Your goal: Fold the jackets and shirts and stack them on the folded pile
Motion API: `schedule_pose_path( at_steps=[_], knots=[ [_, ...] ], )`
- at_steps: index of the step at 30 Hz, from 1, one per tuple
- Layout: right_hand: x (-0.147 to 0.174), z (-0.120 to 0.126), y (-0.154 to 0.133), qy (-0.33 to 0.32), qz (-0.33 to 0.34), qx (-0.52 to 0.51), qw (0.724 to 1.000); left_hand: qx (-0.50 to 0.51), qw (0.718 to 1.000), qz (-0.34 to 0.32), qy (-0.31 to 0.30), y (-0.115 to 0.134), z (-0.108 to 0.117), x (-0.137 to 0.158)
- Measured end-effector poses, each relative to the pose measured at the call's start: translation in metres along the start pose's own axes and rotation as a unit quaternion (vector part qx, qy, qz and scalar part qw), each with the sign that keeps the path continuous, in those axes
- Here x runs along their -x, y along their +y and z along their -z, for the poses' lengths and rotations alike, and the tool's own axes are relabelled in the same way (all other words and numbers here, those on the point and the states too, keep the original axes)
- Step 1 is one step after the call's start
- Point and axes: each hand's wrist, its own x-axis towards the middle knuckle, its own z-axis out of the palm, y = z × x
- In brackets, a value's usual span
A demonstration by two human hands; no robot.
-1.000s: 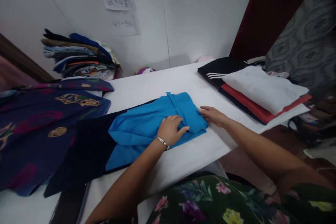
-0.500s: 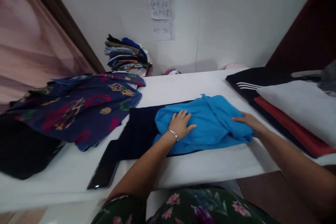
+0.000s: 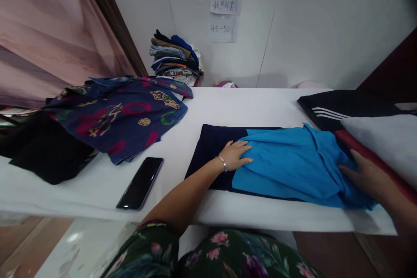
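A bright blue and navy garment (image 3: 283,165) lies folded lengthwise on the white table, the blue cloth on top and navy showing at the left end and along the edges. My left hand (image 3: 235,155) rests flat across the left edge of the blue part, fingers spread, a silver bracelet on the wrist. At the garment's right end, where the cloth is bunched and creased, my right hand (image 3: 368,178) lies against it with thumb and fingers apart. Part of that hand's underside is hidden.
A black phone (image 3: 141,183) lies left of the garment. Behind it spread a patterned navy shirt (image 3: 130,117) and black cloth (image 3: 52,152). Folded clothes (image 3: 176,58) are stacked at the back. Black striped (image 3: 339,104), red and grey (image 3: 381,134) clothes lie at right.
The garment has shifted right, off the phone it was touching, and its blue cloth lies flatter at the left. Both hands have moved right with it. The view has turned a little.
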Motion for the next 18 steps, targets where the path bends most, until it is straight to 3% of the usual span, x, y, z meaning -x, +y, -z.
schedule_pose_path(
  at_steps=[2,5,7,9,13,18],
  knots=[
    [-0.004,0.01,-0.037,0.009,0.0,-0.029,1.0,0.008,0.997,0.035,0.067,-0.016,0.017,0.002],
    [-0.012,0.01,-0.09,-0.013,0.075,-0.074,0.994,-0.018,0.962,0.212,0.169,-0.05,0.045,0.013],
    [-0.016,-0.004,-0.114,-0.035,0.125,-0.055,0.99,-0.022,0.925,0.343,0.163,-0.075,0.058,0.026],
    [-0.018,-0.025,-0.127,-0.081,0.149,-0.013,0.985,0.005,0.895,0.428,0.124,-0.095,0.064,0.04],
    [-0.013,-0.058,-0.131,-0.134,0.16,0.054,0.976,0.082,0.879,0.464,0.073,-0.111,0.06,0.054],
    [-0.009,-0.06,-0.127,-0.113,0.178,0.083,0.974,0.129,0.89,0.431,0.069,-0.105,0.055,0.048]
  ],
)
